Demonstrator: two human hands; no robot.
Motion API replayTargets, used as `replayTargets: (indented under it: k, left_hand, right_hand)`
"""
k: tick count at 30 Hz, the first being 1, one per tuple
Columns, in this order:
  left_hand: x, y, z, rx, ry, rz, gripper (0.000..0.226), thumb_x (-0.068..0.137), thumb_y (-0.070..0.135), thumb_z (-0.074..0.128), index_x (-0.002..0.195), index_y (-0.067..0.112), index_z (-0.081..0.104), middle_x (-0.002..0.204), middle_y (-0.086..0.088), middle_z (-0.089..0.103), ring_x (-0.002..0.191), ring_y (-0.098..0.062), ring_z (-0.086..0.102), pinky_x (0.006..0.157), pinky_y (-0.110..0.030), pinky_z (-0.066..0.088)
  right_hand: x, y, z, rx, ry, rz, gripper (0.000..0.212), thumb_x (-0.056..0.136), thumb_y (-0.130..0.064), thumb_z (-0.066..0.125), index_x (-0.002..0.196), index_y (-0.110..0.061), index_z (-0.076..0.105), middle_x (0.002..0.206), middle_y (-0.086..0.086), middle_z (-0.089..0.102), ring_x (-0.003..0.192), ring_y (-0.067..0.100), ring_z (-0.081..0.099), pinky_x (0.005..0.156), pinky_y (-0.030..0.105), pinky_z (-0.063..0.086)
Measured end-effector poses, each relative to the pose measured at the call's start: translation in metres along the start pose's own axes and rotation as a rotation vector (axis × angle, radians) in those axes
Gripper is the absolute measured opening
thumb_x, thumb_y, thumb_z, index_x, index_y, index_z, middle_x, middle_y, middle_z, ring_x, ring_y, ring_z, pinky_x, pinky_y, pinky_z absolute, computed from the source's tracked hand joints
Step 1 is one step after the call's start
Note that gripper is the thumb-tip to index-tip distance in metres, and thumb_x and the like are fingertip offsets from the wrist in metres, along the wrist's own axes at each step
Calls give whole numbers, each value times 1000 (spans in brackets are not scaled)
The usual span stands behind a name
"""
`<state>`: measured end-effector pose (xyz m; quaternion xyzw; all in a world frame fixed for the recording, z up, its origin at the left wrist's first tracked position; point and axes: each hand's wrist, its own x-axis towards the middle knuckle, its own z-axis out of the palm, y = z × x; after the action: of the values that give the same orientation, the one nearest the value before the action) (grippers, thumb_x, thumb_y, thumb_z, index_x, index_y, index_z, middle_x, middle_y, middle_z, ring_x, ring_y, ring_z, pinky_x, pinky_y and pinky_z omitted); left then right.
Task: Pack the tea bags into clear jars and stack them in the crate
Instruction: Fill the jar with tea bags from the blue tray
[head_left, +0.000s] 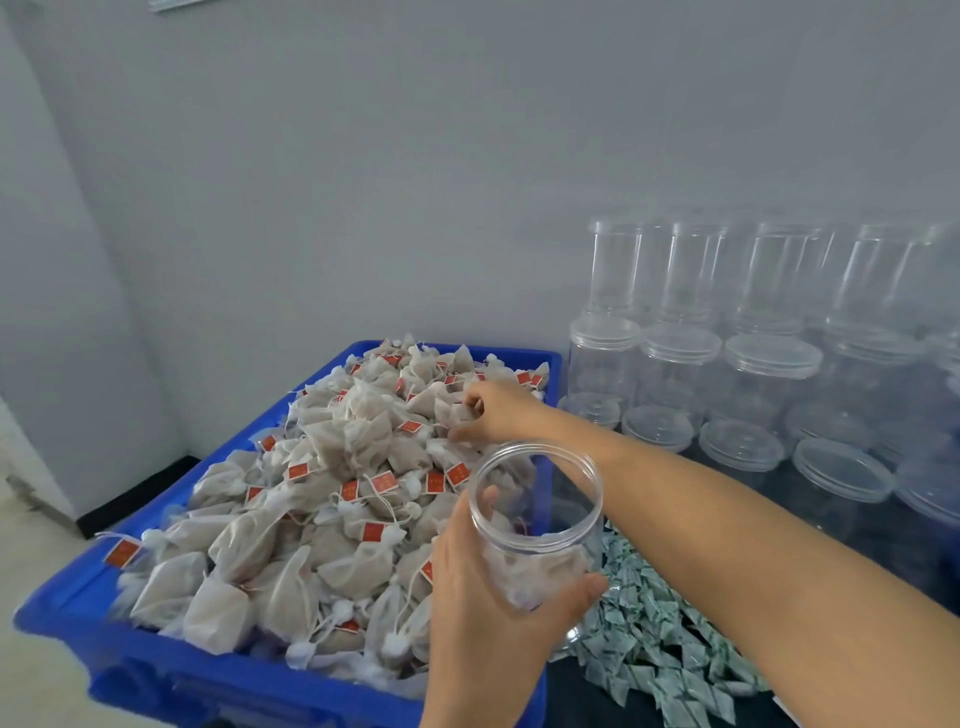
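Observation:
A blue crate (62, 618) is heaped with white mesh tea bags (311, 519) bearing red tags. My left hand (483, 608) grips an open clear jar (537, 514) at the crate's right side; a few tea bags lie inside the jar. My right hand (493, 413) reaches across to the top of the heap, its fingers curled and pinching a tea bag (460, 413) there.
Several lidded clear jars (769, 374) are stacked in two tiers at the right against the wall. A pile of small green-and-white sachets (654, 639) lies on the dark surface below my right forearm. A grey wall stands behind; pale floor shows at the left.

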<state>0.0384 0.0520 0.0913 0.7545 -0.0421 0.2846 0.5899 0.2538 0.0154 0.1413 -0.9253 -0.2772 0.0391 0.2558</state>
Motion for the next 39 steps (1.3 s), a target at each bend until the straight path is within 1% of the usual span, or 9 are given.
replayTargets:
  k: [3,10,13,17,19,25,32,36,39]
  left_hand:
    - [0,0,1,3,6,-18,92,34,81,74,116,75,32,121,40,47,118,11,44,93,-25,41]
    - [1,2,5,20,-15,-35,86,36,79,75,112,73,34,117,41,46,115,13,42,85,-20,39]
    - [2,3,11,13,-30,-41,88,37,81,74,114,69,35,117,42,46,115,14,42,86,-20,39]
    - [2,4,19,-43,-52,-97,93,38,73,81,119,60,39,115,30,53,113,2,50,94,-33,47]
    - [2,3,23,-67,-50,-118,94,38,69,83,121,58,39,118,27,54,114,0,51,95,-32,47]
    - [-1,1,28,-95,-41,-131,103,40,72,82,130,45,40,125,21,51,118,0,47,99,-39,47]
    - [-2,1,30,-27,-62,-99,103,44,74,80,133,49,35,125,25,49,121,-1,45,100,-40,45]
    - [-2,2,29,-7,-67,-76,100,46,69,82,132,53,34,126,25,50,122,-3,45,99,-40,45]
    - [-1,2,30,30,-73,-74,96,45,67,81,129,56,35,126,25,50,122,-4,44,100,-42,45]
  right_hand:
    - [-5,-1,-13,57,42,-8,27,86,-36,75,82,-25,51,83,-9,53,75,8,50,63,20,36]
    - [-30,-12,-69,252,142,-43,27,83,-34,78,98,-17,63,91,-7,63,85,11,59,70,18,48]
    - [-47,-18,-94,421,183,-50,19,81,-30,79,89,-20,64,93,0,68,88,17,65,80,28,57]
    - [-85,-27,-112,646,151,-87,32,68,-32,79,92,-15,66,89,-2,75,84,13,74,71,21,60]
    - [-109,-27,-111,726,101,-95,43,58,-35,80,92,-13,67,84,-2,77,81,13,74,69,19,59]
    - [-160,-18,-94,730,18,-96,51,49,-38,83,92,-15,71,88,0,77,80,11,73,69,17,56]
    - [-180,-26,-103,158,113,-211,38,70,-26,88,85,-30,54,79,-5,69,69,2,63,69,16,53]
    - [-181,-36,-104,-208,-49,-383,32,79,-22,82,70,-32,54,71,-9,59,71,1,54,65,13,41]
    - [-175,-44,-96,-550,-181,-460,10,90,-21,69,80,-24,68,75,-14,54,71,-2,49,66,14,34]
